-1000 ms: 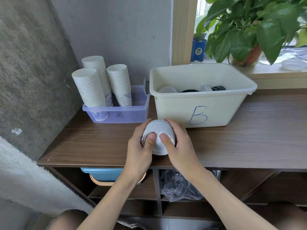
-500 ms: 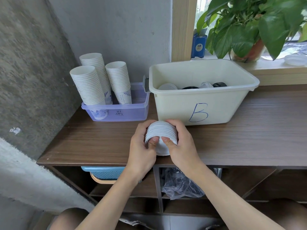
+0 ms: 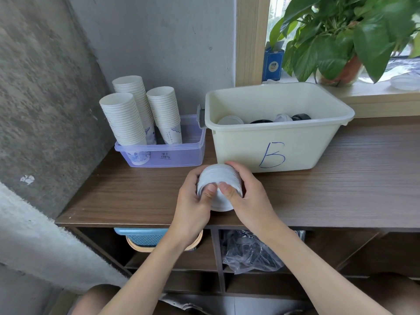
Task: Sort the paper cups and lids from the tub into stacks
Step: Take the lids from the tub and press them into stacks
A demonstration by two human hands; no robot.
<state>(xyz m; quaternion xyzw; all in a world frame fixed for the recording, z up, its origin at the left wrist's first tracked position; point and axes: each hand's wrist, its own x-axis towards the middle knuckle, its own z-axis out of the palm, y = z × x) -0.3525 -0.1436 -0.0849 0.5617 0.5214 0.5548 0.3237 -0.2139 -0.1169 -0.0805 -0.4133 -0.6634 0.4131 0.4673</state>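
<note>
Both hands were curled round a short stack of white cups, which lay tilted with its ribbed rims away from the person and its smooth base toward them. The left hand gripped it from 9 o'clock and the right hand from 3 o'clock, with the two thumbs nearly meeting on the near face. The stack sat low over the wooden tabletop, close to its front edge; whether it touched the wood could not be told. At 1 o'clock, just beyond the right fingertips, stood the cream tub marked with a blue B, its near wall close to the stack. Inside, against that wall, lay a white lid and a black lid. At 11 o'clock a clear box held three upright cup stacks, and its right end touched or nearly touched the tub's rim. Bare wood ran wide at 3 o'clock, in front of and past the tub, with a narrower strip at 9 o'clock ending at the rough concrete wall. At 6 o'clock, under the front edge, open shelves held a blue basket and a crumpled plastic bag. Behind the tub, on the window sill, stood a leafy plant and a blue carton.
</note>
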